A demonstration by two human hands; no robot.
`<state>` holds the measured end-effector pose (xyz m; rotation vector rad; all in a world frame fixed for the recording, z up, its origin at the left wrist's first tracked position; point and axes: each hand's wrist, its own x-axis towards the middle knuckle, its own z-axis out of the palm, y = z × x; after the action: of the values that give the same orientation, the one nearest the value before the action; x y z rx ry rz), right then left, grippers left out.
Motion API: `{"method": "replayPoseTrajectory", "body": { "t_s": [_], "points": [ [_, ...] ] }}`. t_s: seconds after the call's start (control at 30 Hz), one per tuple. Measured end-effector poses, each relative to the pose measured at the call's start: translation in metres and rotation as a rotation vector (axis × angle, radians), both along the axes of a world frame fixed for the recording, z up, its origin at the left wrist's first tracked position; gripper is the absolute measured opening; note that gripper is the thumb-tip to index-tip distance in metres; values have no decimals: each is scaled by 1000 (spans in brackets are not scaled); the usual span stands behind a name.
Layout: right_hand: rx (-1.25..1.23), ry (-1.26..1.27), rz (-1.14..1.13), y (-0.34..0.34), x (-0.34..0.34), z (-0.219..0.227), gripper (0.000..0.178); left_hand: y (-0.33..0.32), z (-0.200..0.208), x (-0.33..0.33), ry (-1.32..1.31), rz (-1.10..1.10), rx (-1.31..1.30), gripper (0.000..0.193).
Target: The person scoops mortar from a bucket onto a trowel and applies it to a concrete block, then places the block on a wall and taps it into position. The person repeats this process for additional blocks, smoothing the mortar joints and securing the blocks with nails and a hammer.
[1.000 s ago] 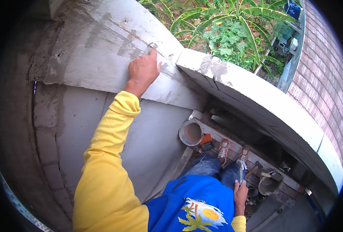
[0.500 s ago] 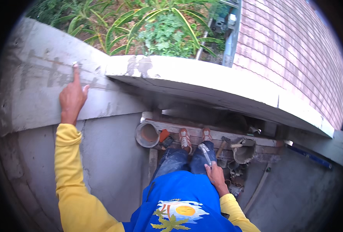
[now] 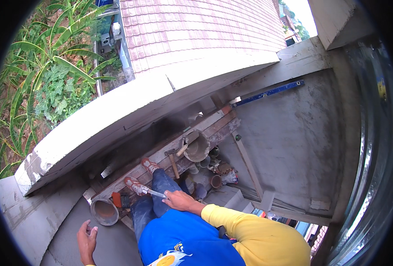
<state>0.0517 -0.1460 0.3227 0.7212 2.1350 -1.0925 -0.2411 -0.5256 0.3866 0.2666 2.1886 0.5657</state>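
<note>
Low at the left, my left hand point(image 3: 87, 239) is held in the air with its fingers apart and slightly curled, holding nothing. It is nearest to a round mortar bucket point(image 3: 104, 212) on the plank scaffold. My right hand point(image 3: 181, 200), in front of my thighs, is closed round the end of a slim, whitish-grey tool point(image 3: 155, 193). The tool points toward my shoes; its exact kind does not show. A hammer point(image 3: 173, 164) with a wooden handle rests on the planks point(image 3: 136, 170) beyond that hand. Next to the hammer stands a second bucket point(image 3: 197, 147), grey inside.
A pale concrete ledge point(image 3: 103, 106) curves across in front of me. Tiled roofing point(image 3: 196, 31) and green plants point(image 3: 54, 84) lie beyond it. A blue spirit level point(image 3: 269, 94) runs along the right-hand wall point(image 3: 294, 146). Several small pots and rubble lie below the planks.
The view has swung to the right. My left hand has come off the concrete wall, where its finger was pointing, and is lowered. My right hand keeps the slim tool.
</note>
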Motion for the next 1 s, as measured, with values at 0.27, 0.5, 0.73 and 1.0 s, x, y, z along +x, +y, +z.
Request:
{"method": "replayPoseTrajectory", "body": {
  "t_s": [0.27,0.5,0.73,1.0],
  "points": [
    [165,53,129,0,2,-33,32,45,-136,175,-591,-34,-50,78],
    [64,-108,135,8,11,-84,39,93,-198,224,-582,-69,-249,114],
    [-3,-318,302,12,-1,-120,45,137,-238,220,-527,59,-453,120],
    [-50,-368,421,38,-4,-152,46,181,-230,194,-435,107,-533,111]
  ]
}}
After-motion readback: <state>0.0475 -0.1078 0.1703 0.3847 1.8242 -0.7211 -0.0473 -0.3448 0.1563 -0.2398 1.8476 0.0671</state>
